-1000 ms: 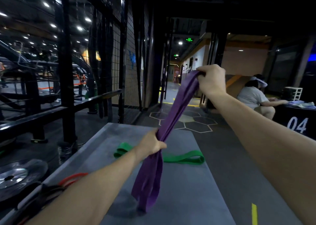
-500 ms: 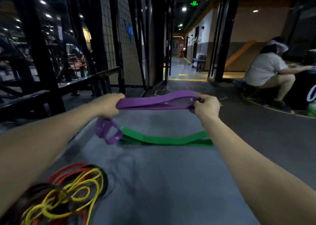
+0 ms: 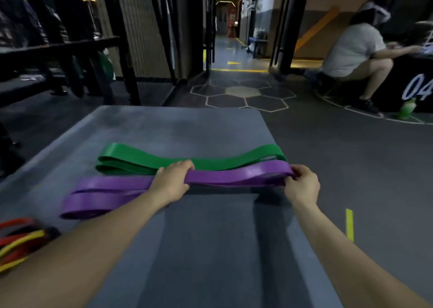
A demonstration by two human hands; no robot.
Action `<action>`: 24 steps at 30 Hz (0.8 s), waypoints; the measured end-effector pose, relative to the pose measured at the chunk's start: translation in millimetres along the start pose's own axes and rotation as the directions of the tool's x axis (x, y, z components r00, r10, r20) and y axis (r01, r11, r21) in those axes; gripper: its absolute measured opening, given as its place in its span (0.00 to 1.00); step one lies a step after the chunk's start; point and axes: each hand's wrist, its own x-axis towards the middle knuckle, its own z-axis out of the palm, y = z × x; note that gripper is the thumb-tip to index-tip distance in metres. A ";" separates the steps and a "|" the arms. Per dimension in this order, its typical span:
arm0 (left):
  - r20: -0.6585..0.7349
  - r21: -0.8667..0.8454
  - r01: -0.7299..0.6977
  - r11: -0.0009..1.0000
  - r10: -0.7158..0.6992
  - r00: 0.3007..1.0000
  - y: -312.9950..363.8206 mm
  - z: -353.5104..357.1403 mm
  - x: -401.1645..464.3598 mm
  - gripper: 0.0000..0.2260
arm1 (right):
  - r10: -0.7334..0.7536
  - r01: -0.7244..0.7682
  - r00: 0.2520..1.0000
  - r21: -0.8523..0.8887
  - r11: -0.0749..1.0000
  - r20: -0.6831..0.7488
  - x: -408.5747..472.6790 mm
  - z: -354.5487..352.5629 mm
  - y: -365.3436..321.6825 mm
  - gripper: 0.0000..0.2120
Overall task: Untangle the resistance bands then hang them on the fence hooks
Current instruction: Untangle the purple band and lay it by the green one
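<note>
Purple band [image 3: 234, 175], apparently doubled flat

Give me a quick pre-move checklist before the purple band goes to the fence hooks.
1. Purple band held by both hands: ok; left hand mid-band, right hand at its end.
2. Purple clear of green band: ok, side by side on the mat.
3. Purple free of twists: cannot tell.
4. Red and yellow bands untangled: not ok.
5. Fence hooks in sight: cannot tell.
</note>
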 end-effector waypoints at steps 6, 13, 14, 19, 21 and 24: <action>-0.003 -0.137 -0.085 0.987 0.086 0.996 -0.5 29.0 7.2 0.21 | 0.011 -0.014 0.999 -0.110 0.994 -0.031 9.1 5.5 28.7 0.20; 0.068 -0.191 -0.130 0.973 0.145 0.987 -8.0 29.5 3.3 0.52 | -0.236 0.213 0.971 -0.319 0.924 -0.035 -2.4 4.8 33.4 0.24; 0.070 -0.187 -0.126 0.974 0.142 0.987 -6.1 29.1 2.8 0.49 | -0.340 0.302 0.939 -0.363 0.881 -0.044 -9.8 5.7 28.7 0.27; 0.031 -0.154 -0.106 0.982 0.112 0.993 -0.5 29.8 0.2 0.26 | -0.722 0.745 0.662 -0.284 0.604 0.201 -65.6 60.8 -7.5 0.20; 0.035 -0.156 -0.098 0.983 0.104 0.994 0.9 30.3 -1.0 0.24 | -0.633 0.700 0.707 -0.187 0.689 0.315 -78.8 86.3 -12.2 0.13; 0.037 -0.155 -0.102 0.983 0.109 0.993 -1.8 31.5 2.7 0.24 | -0.524 0.590 0.788 -0.152 0.793 0.323 -80.5 105.4 -5.1 0.10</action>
